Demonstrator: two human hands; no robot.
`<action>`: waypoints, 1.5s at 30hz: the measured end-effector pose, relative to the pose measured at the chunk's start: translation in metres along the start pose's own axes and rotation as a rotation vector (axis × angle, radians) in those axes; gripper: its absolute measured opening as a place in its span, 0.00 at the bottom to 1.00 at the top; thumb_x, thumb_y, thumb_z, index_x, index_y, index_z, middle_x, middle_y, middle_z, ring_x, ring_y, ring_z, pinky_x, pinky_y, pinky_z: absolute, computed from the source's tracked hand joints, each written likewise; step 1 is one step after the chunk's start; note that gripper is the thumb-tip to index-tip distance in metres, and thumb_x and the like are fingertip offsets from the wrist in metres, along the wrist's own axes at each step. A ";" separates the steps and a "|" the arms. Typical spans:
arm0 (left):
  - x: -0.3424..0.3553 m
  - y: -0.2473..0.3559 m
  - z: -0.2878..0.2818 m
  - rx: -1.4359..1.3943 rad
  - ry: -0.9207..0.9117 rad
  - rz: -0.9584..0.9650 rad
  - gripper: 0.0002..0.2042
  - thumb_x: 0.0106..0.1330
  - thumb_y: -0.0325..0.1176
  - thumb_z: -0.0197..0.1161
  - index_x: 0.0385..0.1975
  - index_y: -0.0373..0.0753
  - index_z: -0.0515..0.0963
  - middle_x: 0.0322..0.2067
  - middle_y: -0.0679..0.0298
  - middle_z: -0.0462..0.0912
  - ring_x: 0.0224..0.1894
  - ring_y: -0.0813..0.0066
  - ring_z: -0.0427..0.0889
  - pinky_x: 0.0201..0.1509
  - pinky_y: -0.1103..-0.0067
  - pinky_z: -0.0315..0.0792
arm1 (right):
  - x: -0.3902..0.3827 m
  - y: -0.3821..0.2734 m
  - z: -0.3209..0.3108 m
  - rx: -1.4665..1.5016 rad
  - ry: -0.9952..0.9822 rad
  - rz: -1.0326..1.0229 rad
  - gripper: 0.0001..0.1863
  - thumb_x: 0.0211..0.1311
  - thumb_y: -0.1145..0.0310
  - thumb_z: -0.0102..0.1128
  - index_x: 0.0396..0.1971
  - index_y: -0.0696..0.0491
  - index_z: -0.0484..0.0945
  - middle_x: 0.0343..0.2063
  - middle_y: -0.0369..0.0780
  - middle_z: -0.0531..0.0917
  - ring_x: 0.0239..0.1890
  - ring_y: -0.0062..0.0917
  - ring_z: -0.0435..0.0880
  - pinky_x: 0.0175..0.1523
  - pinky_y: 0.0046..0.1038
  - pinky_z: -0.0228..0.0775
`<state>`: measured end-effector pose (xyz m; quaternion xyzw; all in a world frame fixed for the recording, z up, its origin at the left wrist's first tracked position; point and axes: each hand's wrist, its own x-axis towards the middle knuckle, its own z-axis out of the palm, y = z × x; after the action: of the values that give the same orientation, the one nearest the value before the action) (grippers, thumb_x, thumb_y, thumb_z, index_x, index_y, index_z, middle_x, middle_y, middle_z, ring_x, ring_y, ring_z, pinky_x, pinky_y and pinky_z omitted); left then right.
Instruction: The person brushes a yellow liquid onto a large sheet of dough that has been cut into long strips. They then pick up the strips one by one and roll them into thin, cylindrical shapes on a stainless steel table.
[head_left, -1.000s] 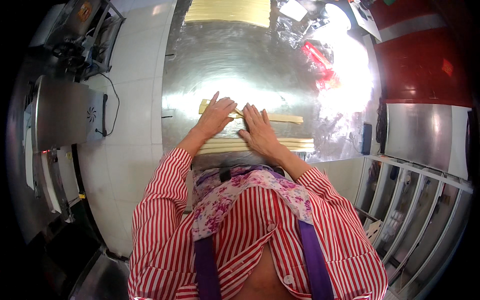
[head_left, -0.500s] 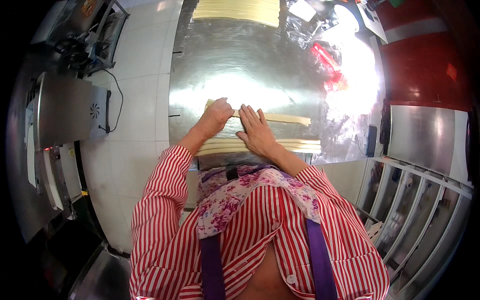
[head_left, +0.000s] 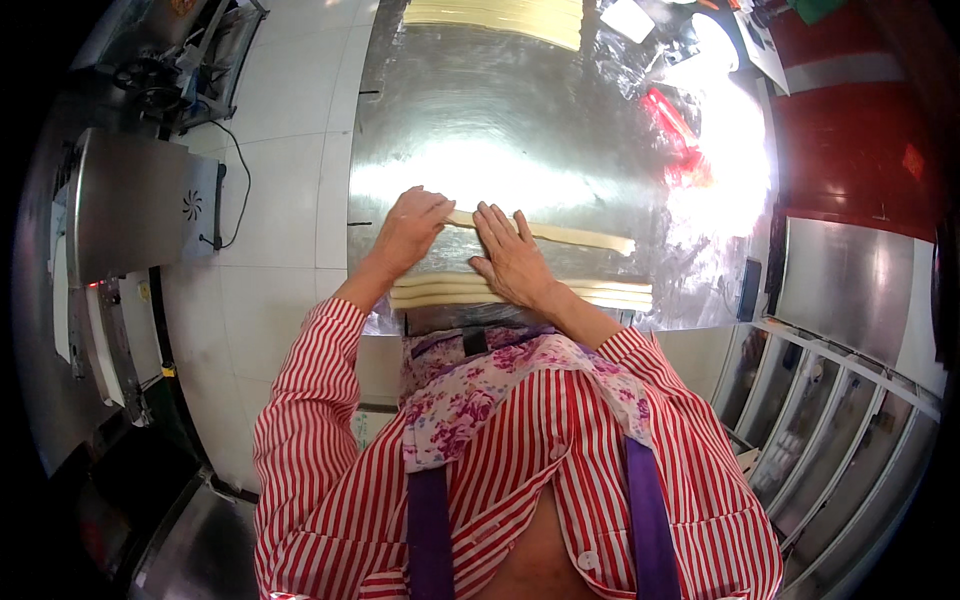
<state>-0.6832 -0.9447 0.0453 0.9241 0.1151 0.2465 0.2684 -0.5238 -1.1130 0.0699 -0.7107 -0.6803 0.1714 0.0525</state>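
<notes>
A long pale-yellow dough strip (head_left: 585,238) lies across the metal table in front of me. My left hand (head_left: 412,228) is at its left end, fingers bent and closed over the dough, hiding that end. My right hand (head_left: 515,258) rests on the strip just to the right, its fingers stretched out and lying flat, thumb apart. Nearer to me, several rolled dough strips (head_left: 440,290) lie side by side along the front edge, and my right wrist crosses above them.
Flat yellow dough sheets (head_left: 495,15) lie at the table's far end. On the right are a red plastic-wrapped item (head_left: 672,125), a white tray (head_left: 628,20) and a dark phone-like object (head_left: 748,290) at the edge. A white railed rack (head_left: 850,370) stands right; steel equipment (head_left: 125,205) stands left.
My left hand has slid leftward along the dough strip to its left end, which showed beyond the hand before. The right hand stays flat on the strip. The whole view has shifted slightly.
</notes>
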 end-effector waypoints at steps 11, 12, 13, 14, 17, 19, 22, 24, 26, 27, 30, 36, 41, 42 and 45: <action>-0.010 -0.003 -0.018 -0.263 0.057 -0.353 0.12 0.56 0.29 0.68 0.42 0.39 0.83 0.41 0.59 0.82 0.47 0.58 0.79 0.53 0.66 0.72 | 0.066 -0.011 0.002 0.400 0.212 0.059 0.12 0.58 0.66 0.64 0.38 0.57 0.84 0.38 0.45 0.83 0.43 0.42 0.79 0.49 0.41 0.70; -0.009 -0.005 -0.022 -0.236 -0.038 -0.327 0.12 0.56 0.29 0.68 0.41 0.38 0.83 0.41 0.59 0.82 0.46 0.58 0.79 0.52 0.67 0.72 | 0.066 -0.012 0.004 0.408 0.174 0.061 0.11 0.57 0.67 0.65 0.36 0.57 0.84 0.38 0.44 0.83 0.43 0.42 0.79 0.48 0.41 0.70; -0.008 -0.009 -0.026 -0.208 -0.134 -0.301 0.12 0.56 0.30 0.68 0.40 0.38 0.83 0.41 0.59 0.82 0.46 0.59 0.78 0.52 0.67 0.71 | 0.067 -0.013 0.005 0.416 0.137 0.064 0.10 0.56 0.67 0.65 0.34 0.57 0.84 0.37 0.43 0.83 0.43 0.42 0.79 0.48 0.41 0.70; -0.010 -0.013 -0.028 -0.180 -0.228 -0.278 0.11 0.55 0.30 0.68 0.39 0.38 0.83 0.41 0.58 0.82 0.45 0.59 0.78 0.51 0.68 0.71 | 0.068 -0.017 0.001 0.379 0.068 0.059 0.08 0.56 0.68 0.64 0.32 0.56 0.83 0.36 0.43 0.82 0.42 0.41 0.79 0.47 0.40 0.69; -0.021 -0.004 -0.019 -0.042 -0.210 -0.157 0.07 0.55 0.29 0.67 0.33 0.36 0.81 0.33 0.59 0.79 0.39 0.60 0.76 0.46 0.67 0.70 | 0.065 -0.030 -0.001 0.279 0.043 -0.026 0.04 0.56 0.71 0.61 0.30 0.55 0.79 0.32 0.43 0.79 0.40 0.38 0.77 0.47 0.37 0.68; -0.024 0.005 -0.013 0.046 -0.167 -0.186 0.06 0.55 0.27 0.66 0.31 0.36 0.80 0.31 0.59 0.77 0.38 0.60 0.75 0.45 0.67 0.70 | 0.060 -0.026 0.024 0.228 0.269 -0.178 0.05 0.54 0.72 0.59 0.31 0.55 0.77 0.31 0.42 0.78 0.38 0.37 0.76 0.46 0.36 0.68; -0.035 0.010 -0.004 0.096 -0.124 -0.201 0.06 0.55 0.26 0.64 0.32 0.36 0.79 0.30 0.60 0.76 0.37 0.60 0.75 0.44 0.67 0.70 | 0.057 -0.017 0.033 0.135 0.235 -0.255 0.12 0.55 0.71 0.62 0.39 0.54 0.76 0.34 0.41 0.76 0.39 0.37 0.75 0.45 0.36 0.68; -0.037 0.010 -0.003 0.096 -0.106 -0.197 0.07 0.55 0.25 0.64 0.34 0.36 0.79 0.30 0.60 0.76 0.37 0.60 0.75 0.43 0.67 0.70 | 0.054 -0.013 0.028 0.086 0.222 -0.273 0.11 0.55 0.71 0.62 0.39 0.55 0.76 0.35 0.42 0.76 0.39 0.36 0.75 0.46 0.35 0.68; -0.036 0.012 -0.005 0.091 -0.104 -0.195 0.08 0.55 0.25 0.64 0.34 0.35 0.79 0.30 0.60 0.76 0.37 0.59 0.75 0.43 0.67 0.70 | 0.046 -0.005 0.026 0.079 0.227 -0.267 0.11 0.55 0.72 0.61 0.39 0.55 0.76 0.35 0.42 0.76 0.40 0.36 0.75 0.46 0.35 0.68; -0.033 0.014 -0.005 0.074 -0.087 -0.179 0.08 0.55 0.25 0.64 0.35 0.35 0.79 0.31 0.60 0.76 0.38 0.60 0.75 0.43 0.67 0.70 | 0.039 0.003 0.026 0.096 0.240 -0.253 0.11 0.55 0.72 0.61 0.39 0.55 0.76 0.35 0.42 0.76 0.40 0.36 0.75 0.46 0.35 0.68; -0.026 0.025 -0.005 0.031 -0.067 -0.168 0.08 0.56 0.26 0.65 0.36 0.35 0.79 0.31 0.60 0.76 0.38 0.60 0.75 0.43 0.68 0.70 | 0.035 0.009 0.032 0.115 0.246 -0.207 0.11 0.55 0.71 0.62 0.39 0.55 0.77 0.35 0.42 0.77 0.40 0.36 0.75 0.46 0.36 0.68; -0.028 0.022 0.005 0.024 -0.156 -0.248 0.10 0.58 0.29 0.67 0.38 0.36 0.80 0.33 0.60 0.77 0.38 0.61 0.75 0.44 0.68 0.70 | 0.016 0.032 0.019 0.266 0.304 -0.162 0.05 0.54 0.71 0.61 0.30 0.54 0.78 0.30 0.41 0.76 0.38 0.37 0.75 0.46 0.37 0.67; -0.007 0.043 0.007 0.053 -0.093 -0.166 0.10 0.58 0.30 0.67 0.39 0.38 0.81 0.33 0.61 0.77 0.38 0.61 0.76 0.43 0.68 0.70 | 0.006 0.040 0.024 0.284 0.319 -0.084 0.06 0.52 0.69 0.64 0.29 0.54 0.78 0.30 0.41 0.76 0.38 0.38 0.75 0.45 0.37 0.68; -0.009 0.041 0.013 0.050 -0.115 -0.187 0.10 0.58 0.30 0.67 0.39 0.38 0.81 0.33 0.61 0.78 0.38 0.61 0.76 0.44 0.69 0.70 | 0.004 0.043 0.019 0.271 0.314 -0.097 0.06 0.52 0.69 0.64 0.29 0.54 0.79 0.30 0.41 0.76 0.38 0.38 0.75 0.45 0.37 0.68; -0.023 0.026 0.024 0.041 -0.173 -0.225 0.12 0.58 0.31 0.67 0.41 0.38 0.80 0.35 0.59 0.78 0.39 0.60 0.76 0.44 0.68 0.70 | -0.011 0.069 0.016 0.295 0.344 -0.097 0.06 0.52 0.70 0.65 0.30 0.53 0.79 0.30 0.42 0.77 0.37 0.38 0.76 0.45 0.38 0.67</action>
<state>-0.6884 -0.9845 0.0332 0.9285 0.1993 0.1317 0.2844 -0.4638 -1.1307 0.0355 -0.6806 -0.6621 0.1426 0.2794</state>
